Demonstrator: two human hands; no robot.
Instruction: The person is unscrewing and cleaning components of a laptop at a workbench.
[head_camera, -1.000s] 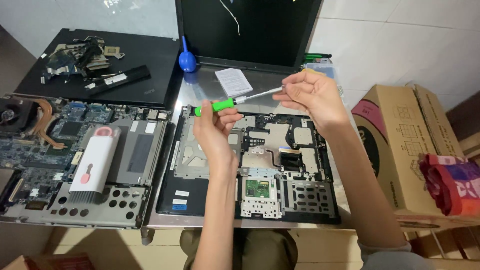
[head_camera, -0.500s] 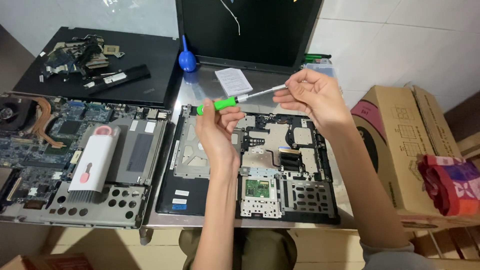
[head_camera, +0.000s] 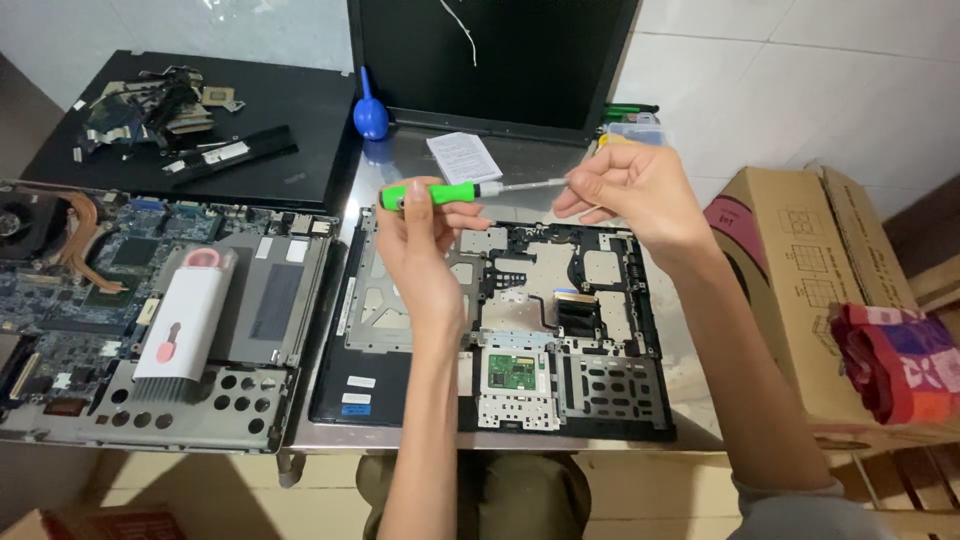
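Above the opened laptop base (head_camera: 520, 330), a green-handled screwdriver (head_camera: 440, 193) lies level in the air between both hands. Her left hand (head_camera: 425, 240) is closed round the green grip, while the right hand (head_camera: 635, 190) pinches the tip of the metal shaft with its fingertips. Behind sit a white paper slip (head_camera: 464, 157) and a blue dust blower (head_camera: 370, 112). Off to the left, a white cleaning brush (head_camera: 185, 325) rests on another stripped laptop (head_camera: 60, 300). A cardboard box (head_camera: 800, 280) stands at right.
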